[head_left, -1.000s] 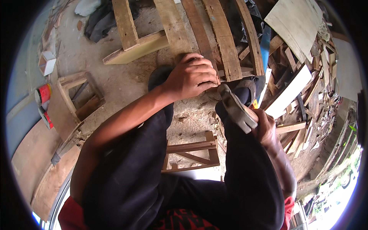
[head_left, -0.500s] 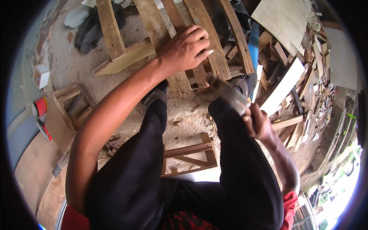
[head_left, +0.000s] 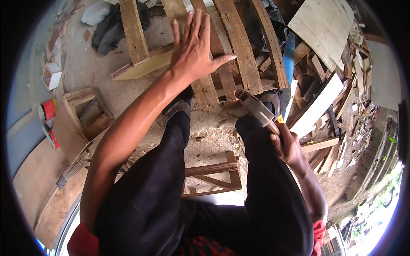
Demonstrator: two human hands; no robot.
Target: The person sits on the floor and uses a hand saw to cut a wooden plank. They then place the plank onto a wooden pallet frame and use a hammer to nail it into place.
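My left hand (head_left: 192, 51) lies with its fingers spread over the wooden slats, its thumb reaching across a narrow dark slat (head_left: 222, 68) toward a wider weathered slat (head_left: 241, 53). In my right hand (head_left: 287, 144), closed beside my right knee, is a hammer (head_left: 256, 106). Its grey metal head points up and left, close to the near ends of the slats. Part of the handle is hidden by my fingers. The slats rest across a wooden crosspiece (head_left: 141, 67) between my feet and beyond.
A blue handsaw blade (head_left: 288, 57) stands right of the slats, next to a heap of scrap wood (head_left: 318, 68) and a white board (head_left: 320, 102). At left are a wooden frame (head_left: 85, 111) and a red can (head_left: 49, 109). A small wooden stand (head_left: 213, 170) lies between my legs.
My left hand has opened, its bent fingers now stretched out and spread, and it has shifted slightly left over the slats. The hammer, blurred before, now appears sharp and nearly still.
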